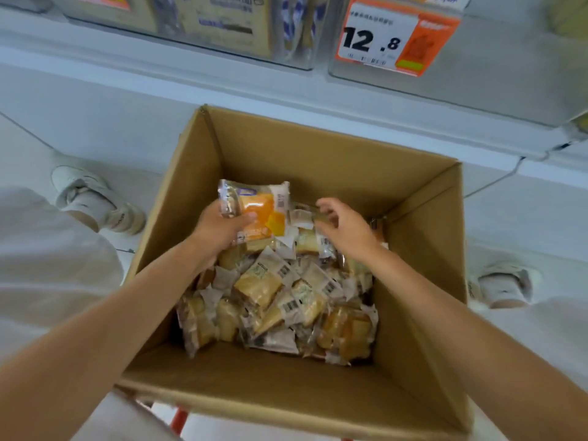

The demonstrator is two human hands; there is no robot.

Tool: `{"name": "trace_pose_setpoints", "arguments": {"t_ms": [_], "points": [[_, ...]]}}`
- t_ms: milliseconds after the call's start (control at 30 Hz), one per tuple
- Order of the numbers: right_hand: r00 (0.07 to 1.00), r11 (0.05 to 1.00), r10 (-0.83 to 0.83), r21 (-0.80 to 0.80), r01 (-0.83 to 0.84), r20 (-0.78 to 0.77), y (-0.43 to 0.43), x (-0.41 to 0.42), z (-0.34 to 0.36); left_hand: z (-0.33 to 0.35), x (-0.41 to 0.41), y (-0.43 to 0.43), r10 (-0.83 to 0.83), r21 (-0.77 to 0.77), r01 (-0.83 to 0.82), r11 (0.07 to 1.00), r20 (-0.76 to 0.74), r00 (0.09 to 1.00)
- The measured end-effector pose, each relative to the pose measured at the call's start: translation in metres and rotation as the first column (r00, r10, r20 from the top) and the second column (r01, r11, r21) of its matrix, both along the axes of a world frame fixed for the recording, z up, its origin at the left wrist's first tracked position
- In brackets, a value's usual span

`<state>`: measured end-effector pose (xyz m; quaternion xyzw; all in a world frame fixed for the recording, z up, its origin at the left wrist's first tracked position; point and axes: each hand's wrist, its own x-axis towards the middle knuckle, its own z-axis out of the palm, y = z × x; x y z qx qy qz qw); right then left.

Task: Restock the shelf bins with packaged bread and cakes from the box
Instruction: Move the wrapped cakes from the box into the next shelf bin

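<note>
Looking straight down here, a big open cardboard box (pixel 318 148) sits right in front of a white store shelf, between the person's two feet in pale sneakers, one (pixel 95 202) to the left of the box and one (pixel 506 288) to the right. The floor (pixel 525 211) is pale, nearly white tile with thin dark seam lines running across it, and the shelf base is the same washed-out white. Something red (pixel 179 421) pokes out under the near edge of the box, can't tell what it is. Up top are clear plastic shelf bins (pixel 222 27) with packaged bread inside, a bit blurry, and the bin to the right carries a white and orange price tag (pixel 381 36) reading 12.8. The box bottom is about half covered by a messy pile of wrapped cakes (pixel 286 297), mostly yellowish slices in clear film with barcodes showing. The left hand (pixel 219 227) holds an orange packet (pixel 264 211) lifted a little above the pile, thumb across the front and fingers wrapped round it. The right hand (pixel 343 227) is just beside it, fingers bent and spread over a clear-wrapped packet (pixel 305 214) at the top of the pile; honestly can't tell whether it's gripping it. Light trousers (pixel 47 249) fill the left edge.
</note>
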<state>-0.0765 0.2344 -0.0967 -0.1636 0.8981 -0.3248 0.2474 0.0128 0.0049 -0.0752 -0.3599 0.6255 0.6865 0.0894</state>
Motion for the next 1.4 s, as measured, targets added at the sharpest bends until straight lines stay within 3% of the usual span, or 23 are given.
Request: {"name": "trace_pose_setpoints", "arguments": {"t_ms": [100,200,267,433,533,600,700,900,1000,1067,1133,1200,1233,1333,1400], "points": [[0.927,0.926,0.335,0.124,-0.357,0.172,-0.004,0.043,-0.044,-0.006,0.012,-0.013,0.074,-0.044,-0.073,0.996,0.006,0.997],[0.765,0.718,0.628,0.27,-0.641,0.146,-0.025,0.076,-0.088,-0.017,0.017,-0.021,0.091,-0.106,-0.087,0.991,0.027,0.995],[0.731,0.673,0.676,0.325,-0.664,0.093,-0.038,0.082,-0.106,-0.023,0.019,-0.022,0.094,-0.126,-0.09,0.988,0.028,0.995],[0.749,0.724,0.662,0.232,-0.65,0.033,-0.048,0.06,-0.105,-0.034,0.019,-0.023,0.081,-0.205,-0.07,0.976,0.044,0.996],[0.844,0.853,0.514,0.011,-0.522,0.152,-0.041,0.04,-0.07,-0.031,0.018,-0.02,0.025,-0.229,-0.019,0.973,0.023,0.999],[0.892,0.911,0.406,-0.006,-0.413,0.2,-0.035,0.021,-0.035,-0.025,0.017,-0.016,-0.074,-0.158,0.075,0.985,0.011,0.997],[0.946,0.953,0.299,-0.075,-0.292,0.123,-0.023,-0.004,0.022,-0.001,0.01,0.002,-0.263,-0.107,0.262,0.959,0.003,0.965],[0.99,0.983,0.144,-0.12,-0.141,0.011,0.002,-0.019,0.108,0.072,-0.007,0.049,-0.503,-0.19,0.473,0.86,-0.165,0.848],[0.998,0.969,0.054,-0.24,-0.055,-0.01,0.015,-0.015,0.152,0.106,-0.014,0.066,-0.517,-0.187,0.483,0.855,-0.237,0.823],[0.994,0.934,-0.111,-0.344,0.098,-0.016,0.027,-0.016,0.179,0.128,-0.022,0.07,-0.47,-0.2,0.427,0.882,-0.3,0.83],[0.972,0.865,-0.215,-0.442,0.237,0.1,0.038,-0.021,0.205,0.153,-0.035,0.07,-0.422,-0.178,0.383,0.907,-0.359,0.833],[0.957,0.79,-0.188,-0.546,0.281,0.221,0.048,-0.029,0.228,0.178,-0.051,0.073,-0.412,-0.178,0.372,0.911,-0.409,0.814],[0.959,0.756,-0.192,-0.592,0.281,0.211,0.05,-0.035,0.239,0.191,-0.061,0.076,-0.425,-0.206,0.372,0.905,-0.433,0.795],[0.943,0.729,-0.324,-0.655,0.199,-0.075,0.05,-0.061,0.277,0.234,-0.098,0.083,-0.413,-0.343,0.258,0.903,-0.53,0.74],[0.882,0.77,-0.368,-0.629,0.11,-0.296,0.052,-0.087,0.298,0.257,-0.13,0.081,-0.376,-0.369,0.17,0.913,-0.608,0.699]]}}
